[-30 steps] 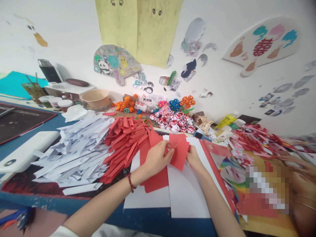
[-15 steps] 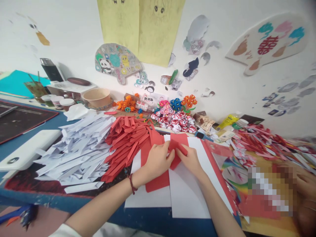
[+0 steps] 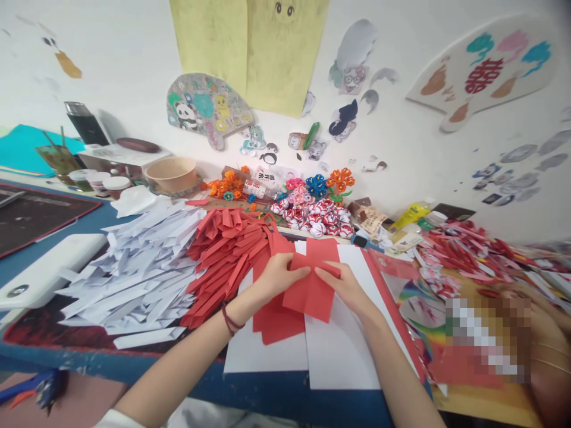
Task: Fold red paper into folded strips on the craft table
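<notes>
We record: held sheet (image 3: 307,297), plain red. White folded strips (image 3: 138,267); red folded strips (image 3: 229,244). Surface (image 3: 267,389), blue. Flowers (image 3: 316,186): blue, pink, orange. Rosettes (image 3: 328,217), mottled red and white. Left fan (image 3: 205,112), grey, patterned with a black-and-white panda and yellow and teal figures. Right fan (image 3: 486,77), white; we note red characters, motifs in teal, pink, blue, brown. Wall sheets (image 3: 250,59), yellow.

Single head-worn view, looking forward, down over desk (image 3: 348,407) toward wall (image 3: 397,148).
</notes>
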A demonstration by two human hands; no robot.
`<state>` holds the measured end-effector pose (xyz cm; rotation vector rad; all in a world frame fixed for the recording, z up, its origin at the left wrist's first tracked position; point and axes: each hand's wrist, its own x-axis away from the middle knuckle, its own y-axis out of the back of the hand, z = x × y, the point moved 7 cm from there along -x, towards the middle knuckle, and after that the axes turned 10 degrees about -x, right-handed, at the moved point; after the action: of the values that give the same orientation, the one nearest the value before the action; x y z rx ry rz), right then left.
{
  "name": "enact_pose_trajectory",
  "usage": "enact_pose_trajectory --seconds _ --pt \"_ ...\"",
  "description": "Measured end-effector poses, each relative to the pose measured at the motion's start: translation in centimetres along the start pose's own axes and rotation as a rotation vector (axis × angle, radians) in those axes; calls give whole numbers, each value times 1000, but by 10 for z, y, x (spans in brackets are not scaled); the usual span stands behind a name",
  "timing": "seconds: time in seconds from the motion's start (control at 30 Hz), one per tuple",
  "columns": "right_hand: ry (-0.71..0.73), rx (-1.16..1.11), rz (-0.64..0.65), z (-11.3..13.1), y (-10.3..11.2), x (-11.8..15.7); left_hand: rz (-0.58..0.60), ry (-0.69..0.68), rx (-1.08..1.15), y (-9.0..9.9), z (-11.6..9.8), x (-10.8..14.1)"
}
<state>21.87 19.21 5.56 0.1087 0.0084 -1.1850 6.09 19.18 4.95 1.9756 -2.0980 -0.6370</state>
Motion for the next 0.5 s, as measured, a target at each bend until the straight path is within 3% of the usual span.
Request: enact_pose_trajectory --seconds 0.1,0.23,0.5 --pt "-6 35 78 1 -6 0 36 -34 49 -2 -2 -1" --pt "60 124 42 5 -3 -2 85 -16 83 -4 -2 -2" --pt "93 203 79 5 -4 -4 56 -73 72 0 -13 -3"
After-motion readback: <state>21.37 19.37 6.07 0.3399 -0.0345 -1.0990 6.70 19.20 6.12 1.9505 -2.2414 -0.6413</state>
